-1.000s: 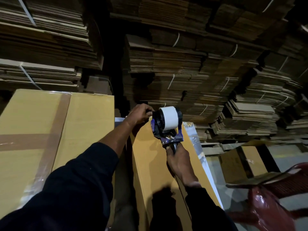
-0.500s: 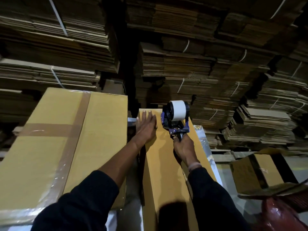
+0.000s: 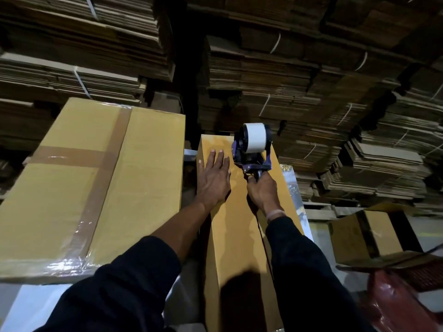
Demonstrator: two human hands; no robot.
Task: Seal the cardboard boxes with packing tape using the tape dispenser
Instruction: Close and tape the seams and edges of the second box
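Right hand [image 3: 262,191] wrapped tight round the handle of the tape dispenser [image 3: 251,149], fingers curled on it, forearm running up the narrow cardboard box [image 3: 239,236] from the near end — dispenser sits at the box's far end, white tape roll [image 3: 255,140] on top, likely placed there so a strip can be drawn back along the centre seam. Whether tape has stuck down yet, can't tell. Left hand [image 3: 214,178] lies flat beside it, fingers straight and spread, palm pressing the left flap — probably holding the flaps level and the box steady against the pull. Both arms extended, dark sleeves near the camera. To the left, a wider box [image 3: 72,188] already carries crossed brown tape, so looks sealed. Lower right, a red plastic chair [image 3: 395,305]; past it an open box [image 3: 366,233]. Far back — stacks of bundled flat cardboard [image 3: 299,80].
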